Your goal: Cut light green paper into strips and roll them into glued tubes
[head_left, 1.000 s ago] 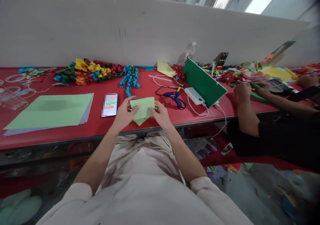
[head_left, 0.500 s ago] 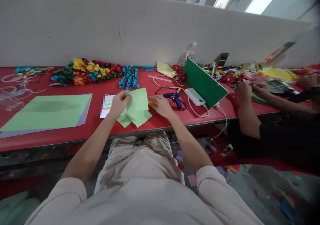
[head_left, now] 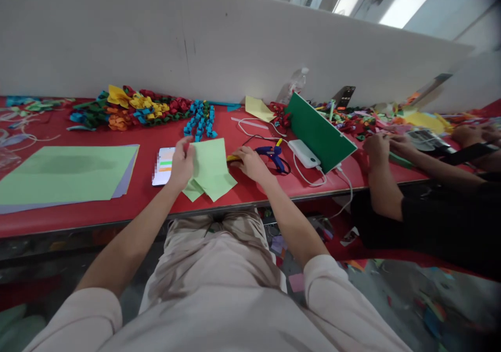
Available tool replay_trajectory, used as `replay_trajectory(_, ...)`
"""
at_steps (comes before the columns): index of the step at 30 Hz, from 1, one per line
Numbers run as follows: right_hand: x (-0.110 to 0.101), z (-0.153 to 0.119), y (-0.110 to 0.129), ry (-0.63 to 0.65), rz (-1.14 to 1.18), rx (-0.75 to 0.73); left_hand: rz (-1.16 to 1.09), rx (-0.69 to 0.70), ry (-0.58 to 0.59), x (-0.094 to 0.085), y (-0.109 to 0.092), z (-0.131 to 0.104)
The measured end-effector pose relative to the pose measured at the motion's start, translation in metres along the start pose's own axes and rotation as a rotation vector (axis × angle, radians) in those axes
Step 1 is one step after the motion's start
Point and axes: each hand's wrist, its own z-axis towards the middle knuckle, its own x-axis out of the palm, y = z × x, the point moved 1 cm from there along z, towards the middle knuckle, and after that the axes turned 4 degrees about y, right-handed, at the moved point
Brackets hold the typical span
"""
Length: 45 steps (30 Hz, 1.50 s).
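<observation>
On red table (head_left: pixel 117 206), left hand (head_left: pixel 180 164) holding green paper (head_left: pixel 211 168), right hand (head_left: pixel 252 164) on yellow obj (head_left: pixel 233 158)

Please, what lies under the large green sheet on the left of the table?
Under the large green sheet, a purple sheet shows along its right and front edges, resting on the red table. Whether more sheets lie between them is hidden.

Left hand (head_left: pixel 182 163) grips green paper (head_left: pixel 211 168) (folded); right hand (head_left: pixel 250 164) on yellow scissors (head_left: pixel 234 158).
</observation>
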Motion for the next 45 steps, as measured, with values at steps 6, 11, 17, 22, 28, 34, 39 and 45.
replay_trajectory(6,0.003,0.014,-0.007,0.104,0.006,-0.023,-0.135,0.026,-0.366,-0.011,-0.007,0.007)
replay_trajectory(11,0.003,0.049,-0.014,0.100,0.028,-0.038,-0.084,0.006,-0.354,-0.009,-0.014,0.003)
replay_trajectory(17,-0.001,0.051,-0.010,-0.093,0.253,-0.013,-0.057,-0.052,-0.230,0.003,-0.007,0.012)
replay_trajectory(22,-0.002,0.047,0.015,0.032,0.972,0.053,-0.047,-0.049,-0.250,0.023,-0.009,0.034)
replay_trajectory(28,0.023,0.046,0.016,-0.043,1.050,0.119,0.164,0.157,-0.249,0.026,-0.011,0.031)
replay_trajectory(34,0.031,0.044,0.012,-0.161,1.007,0.152,0.158,0.116,-0.088,0.019,-0.002,0.032)
replay_trajectory(39,0.028,0.041,0.010,-0.174,1.008,0.144,0.078,0.066,0.066,0.016,0.000,0.036)
replay_trajectory(45,0.020,0.038,0.010,-0.217,0.968,0.040,-0.166,-0.065,0.290,0.011,-0.004,0.035)
